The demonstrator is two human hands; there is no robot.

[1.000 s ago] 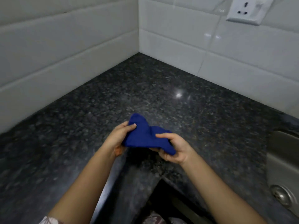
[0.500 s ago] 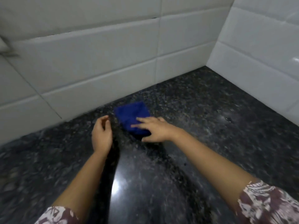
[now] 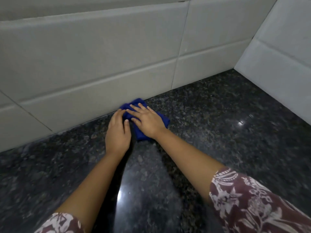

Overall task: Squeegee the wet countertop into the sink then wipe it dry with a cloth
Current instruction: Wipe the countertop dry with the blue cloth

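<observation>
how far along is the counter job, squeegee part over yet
Squeegeeing looks finished, since drying is in hand: the right hand presses the blue cloth flat on the countertop by the tiled wall, the left hand touching its edge. Left: wiping the rest of the countertop.

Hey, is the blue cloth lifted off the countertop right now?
No, the blue cloth lies on the countertop beside the tiled wall, with the right hand pressing flat on it.
</observation>
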